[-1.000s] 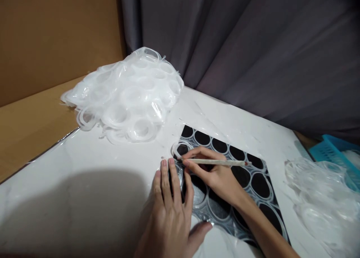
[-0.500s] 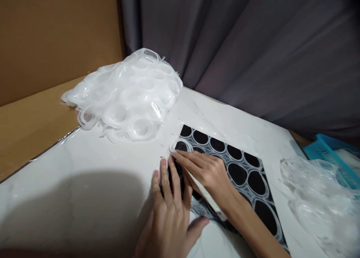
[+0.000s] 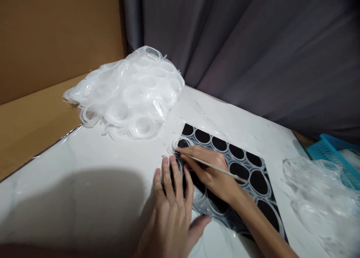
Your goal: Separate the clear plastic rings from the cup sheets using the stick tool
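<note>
A black sheet [image 3: 254, 159] covered with rows of translucent whitish rings lies on the white marbled table. My left hand [image 3: 174, 209] rests flat over its left edge, fingers spread and pointing away from me. Just to the right, my right hand [image 3: 213, 171] is closed around a thin, pale stick-like tool [image 3: 215, 167], which slants across the sheet. My right fingertips touch a loose white ring piece [image 3: 172, 145] at the sheet's upper left corner. The tool's tip is hidden at the fingers.
A large heap of clear-white ringed pieces [image 3: 132, 93] sits at the back left. Another translucent heap [image 3: 317, 198] lies at the right, beside a blue plastic basket [image 3: 329, 153]. Behind the table hangs a dark grey curtain [image 3: 239, 51]; a brown panel [image 3: 56, 36] stands at the left.
The tool in my right hand has swung, its rear end now higher and further right, and it looks narrower. My left hand stays on the sheet. The whole view has shifted slightly.
</note>
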Demonstrator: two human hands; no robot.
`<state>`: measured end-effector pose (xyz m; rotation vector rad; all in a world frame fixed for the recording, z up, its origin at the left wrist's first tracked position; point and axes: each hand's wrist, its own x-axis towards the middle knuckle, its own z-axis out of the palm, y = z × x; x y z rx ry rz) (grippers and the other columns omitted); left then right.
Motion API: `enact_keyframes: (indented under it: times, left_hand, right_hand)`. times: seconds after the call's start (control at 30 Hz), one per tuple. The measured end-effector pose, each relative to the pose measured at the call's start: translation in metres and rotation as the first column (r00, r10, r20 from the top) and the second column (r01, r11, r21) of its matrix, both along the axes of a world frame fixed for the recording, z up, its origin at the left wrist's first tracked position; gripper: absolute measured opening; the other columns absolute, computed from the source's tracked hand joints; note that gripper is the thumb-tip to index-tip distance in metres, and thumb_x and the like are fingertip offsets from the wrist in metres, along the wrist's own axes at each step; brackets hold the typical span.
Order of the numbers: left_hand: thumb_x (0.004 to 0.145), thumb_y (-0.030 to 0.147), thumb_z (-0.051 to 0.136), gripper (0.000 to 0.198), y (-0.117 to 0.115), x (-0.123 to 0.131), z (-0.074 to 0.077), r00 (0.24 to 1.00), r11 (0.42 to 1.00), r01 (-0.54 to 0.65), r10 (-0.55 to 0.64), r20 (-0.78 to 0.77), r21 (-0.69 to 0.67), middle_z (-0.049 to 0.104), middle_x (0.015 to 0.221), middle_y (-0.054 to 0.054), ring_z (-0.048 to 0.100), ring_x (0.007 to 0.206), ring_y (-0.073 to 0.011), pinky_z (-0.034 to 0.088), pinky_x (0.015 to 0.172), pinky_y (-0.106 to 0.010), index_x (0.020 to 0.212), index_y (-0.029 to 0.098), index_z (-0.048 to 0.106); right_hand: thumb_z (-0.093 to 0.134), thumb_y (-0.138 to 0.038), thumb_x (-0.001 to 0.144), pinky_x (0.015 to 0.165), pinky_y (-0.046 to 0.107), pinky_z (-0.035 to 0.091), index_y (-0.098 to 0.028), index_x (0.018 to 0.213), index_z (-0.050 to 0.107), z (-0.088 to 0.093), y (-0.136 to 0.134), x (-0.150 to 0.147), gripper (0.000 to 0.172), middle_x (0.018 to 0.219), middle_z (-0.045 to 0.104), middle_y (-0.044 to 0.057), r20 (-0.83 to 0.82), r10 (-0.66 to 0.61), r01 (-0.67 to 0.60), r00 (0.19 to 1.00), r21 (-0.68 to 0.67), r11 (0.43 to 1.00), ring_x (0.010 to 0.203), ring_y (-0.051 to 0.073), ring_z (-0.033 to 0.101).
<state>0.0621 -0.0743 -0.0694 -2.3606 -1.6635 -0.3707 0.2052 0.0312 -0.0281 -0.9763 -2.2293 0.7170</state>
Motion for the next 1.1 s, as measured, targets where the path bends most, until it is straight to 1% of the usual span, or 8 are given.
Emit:
enact_keyframes:
  times: [0.23, 0.47, 0.63, 0.77, 0.87, 0.97, 1.03, 1.1]
  left_hand:
    - [0.085, 0.089, 0.052, 0.119, 0.001, 0.000, 0.004, 1.000, 1.000, -0.001, 0.001, -0.010, 0.003, 0.041, 0.156, -0.040, 0.029, 0.150, -0.0585, 0.038, 0.115, -0.067, 0.154, -0.008, 0.041]
    - [0.079, 0.090, 0.058, 0.121, 0.003, 0.003, 0.007, 1.000, 1.000, -0.019, 0.019, -0.012, -0.008, 0.045, 0.153, -0.040, 0.036, 0.147, -0.0591, 0.040, 0.114, -0.067, 0.151, -0.006, 0.048]
    - [0.085, 0.089, 0.051, 0.118, 0.001, 0.001, 0.005, 1.000, 1.000, -0.007, 0.007, -0.004, -0.010, 0.042, 0.156, -0.039, 0.029, 0.151, -0.0579, 0.039, 0.115, -0.067, 0.154, -0.006, 0.043]
    - [0.088, 0.087, 0.049, 0.113, -0.001, 0.000, 0.004, 1.000, 0.998, -0.011, 0.013, 0.022, -0.063, 0.041, 0.159, -0.035, 0.027, 0.152, -0.0568, 0.038, 0.117, -0.067, 0.157, -0.002, 0.041]
    - [0.087, 0.088, 0.048, 0.112, -0.001, -0.001, 0.002, 0.999, 0.997, -0.018, 0.021, 0.038, -0.079, 0.042, 0.161, -0.030, 0.024, 0.154, -0.0542, 0.038, 0.117, -0.067, 0.160, 0.004, 0.039]
    - [0.088, 0.088, 0.047, 0.113, 0.000, -0.001, 0.000, 0.999, 0.998, -0.013, 0.016, 0.036, -0.068, 0.041, 0.160, -0.032, 0.024, 0.154, -0.0546, 0.038, 0.117, -0.067, 0.160, 0.003, 0.038]
    - [0.089, 0.087, 0.047, 0.113, 0.000, -0.001, 0.000, 0.999, 0.999, -0.001, 0.003, 0.035, -0.054, 0.040, 0.159, -0.035, 0.025, 0.153, -0.0559, 0.039, 0.116, -0.067, 0.160, 0.000, 0.036]
    - [0.090, 0.086, 0.047, 0.113, 0.000, -0.002, 0.000, 0.999, 0.999, 0.007, -0.005, 0.034, -0.043, 0.040, 0.159, -0.036, 0.026, 0.153, -0.0567, 0.040, 0.115, -0.067, 0.160, -0.001, 0.035]
  right_hand:
    - [0.058, -0.018, 0.106, 0.100, 0.038, 0.060, -0.021, 0.131, 0.073, -0.003, 0.000, 0.002, 0.029, 0.124, 0.078, 0.006, 0.045, 0.001, -0.005, 0.999, 0.104, 0.995, 0.112, 0.019, 0.074]
    - [0.059, -0.019, 0.106, 0.100, 0.038, 0.061, -0.024, 0.132, 0.072, -0.006, 0.000, 0.002, 0.030, 0.125, 0.078, 0.003, 0.030, -0.010, 0.007, 1.000, 0.084, 0.996, 0.110, 0.017, 0.074]
    - [0.055, -0.013, 0.105, 0.098, 0.044, 0.063, -0.024, 0.138, 0.069, -0.012, -0.001, 0.007, 0.038, 0.132, 0.075, 0.006, 0.106, -0.014, -0.007, 0.994, 0.203, 0.979, 0.117, 0.023, 0.073]
    - [0.053, -0.013, 0.105, 0.097, 0.047, 0.064, -0.028, 0.139, 0.069, -0.011, 0.002, 0.010, 0.040, 0.138, 0.072, 0.006, 0.051, -0.141, 0.126, 0.989, 0.221, 0.967, 0.120, 0.025, 0.072]
    - [0.056, -0.015, 0.105, 0.104, 0.047, 0.061, -0.033, 0.133, 0.072, -0.006, 0.005, 0.010, 0.037, 0.131, 0.076, 0.001, -0.049, -0.180, 0.185, 0.982, 0.154, 0.971, 0.118, 0.023, 0.073]
    - [0.059, -0.017, 0.105, 0.105, 0.047, 0.059, -0.033, 0.129, 0.074, 0.000, 0.009, 0.011, 0.032, 0.124, 0.078, 0.000, -0.081, -0.199, 0.210, 0.977, 0.151, 0.966, 0.114, 0.023, 0.075]
    - [0.060, -0.019, 0.105, 0.102, 0.047, 0.060, -0.031, 0.127, 0.075, 0.002, 0.015, 0.015, 0.030, 0.123, 0.079, 0.001, -0.078, -0.271, 0.281, 0.959, 0.215, 0.935, 0.111, 0.024, 0.075]
    - [0.061, -0.022, 0.105, 0.097, 0.047, 0.060, -0.029, 0.125, 0.076, 0.005, 0.022, 0.024, 0.027, 0.123, 0.079, 0.004, -0.070, -0.402, 0.403, 0.913, 0.315, 0.859, 0.109, 0.026, 0.076]
